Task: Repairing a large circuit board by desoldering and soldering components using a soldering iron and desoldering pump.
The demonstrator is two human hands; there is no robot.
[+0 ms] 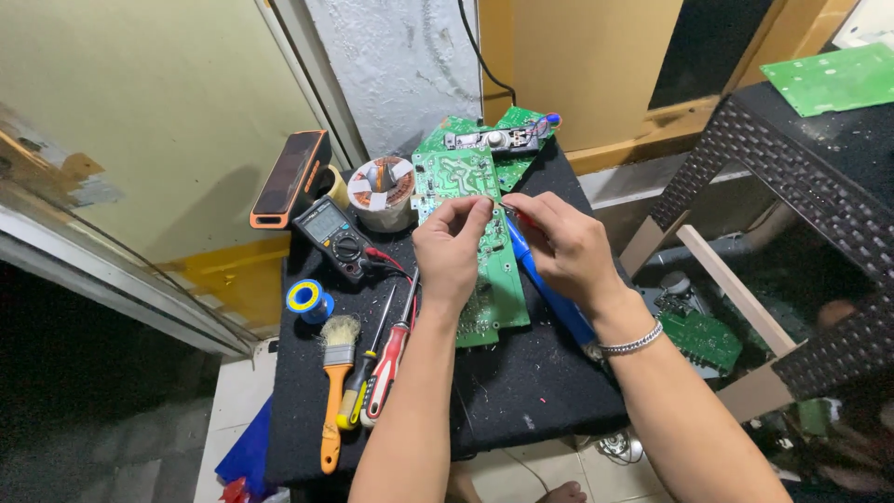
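A small black-topped worktop (521, 391) stands against a pale wall over a tiled floor. At its centre lies a green circuit board (484, 279); the left hand (449, 253) pinches its upper edge, while the right hand (568, 251) grips a blue soldering iron (549, 289). A multimeter (333, 235), brush (337, 373) and screwdrivers (386, 359) lie along the left edge.

Both hands (507, 247) over green circuit board (475, 242), blue soldering iron (549, 289)
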